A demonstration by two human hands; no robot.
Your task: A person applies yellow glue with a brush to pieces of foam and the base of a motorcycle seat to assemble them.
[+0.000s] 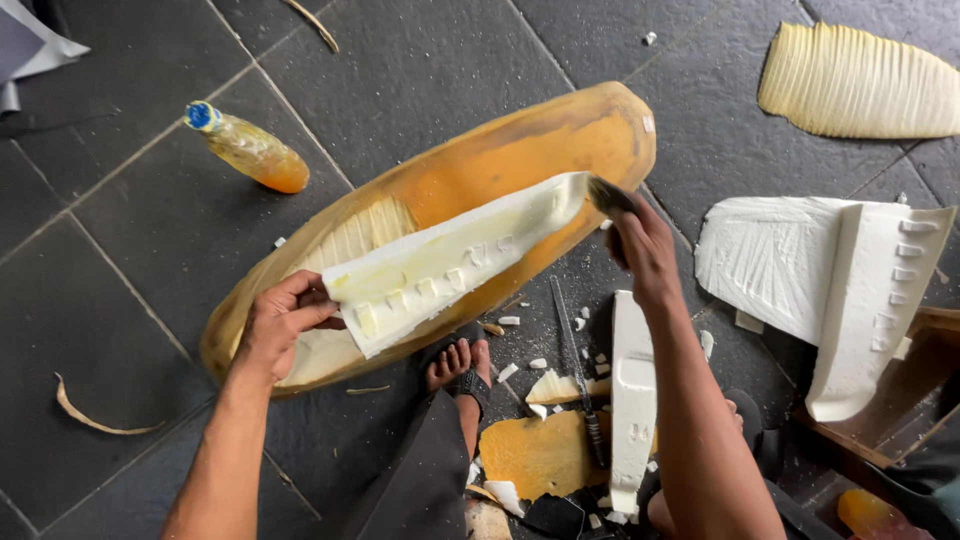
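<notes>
A long white strip with a row of notches [450, 262] lies across a big orange-brown curved sheath [500, 160] on the dark floor. My left hand [280, 322] grips the strip's near left end. My right hand [640, 245] holds a paintbrush [606, 195] whose bristles touch the strip's far right end. The strip's surface looks wet and yellowish.
A plastic bottle of orange liquid [250, 148] lies at the upper left. A knife [575, 355] lies by my sandalled foot [458, 368], among white chips. More white notched pieces [860, 280] and a ribbed cream piece [850, 85] sit at the right.
</notes>
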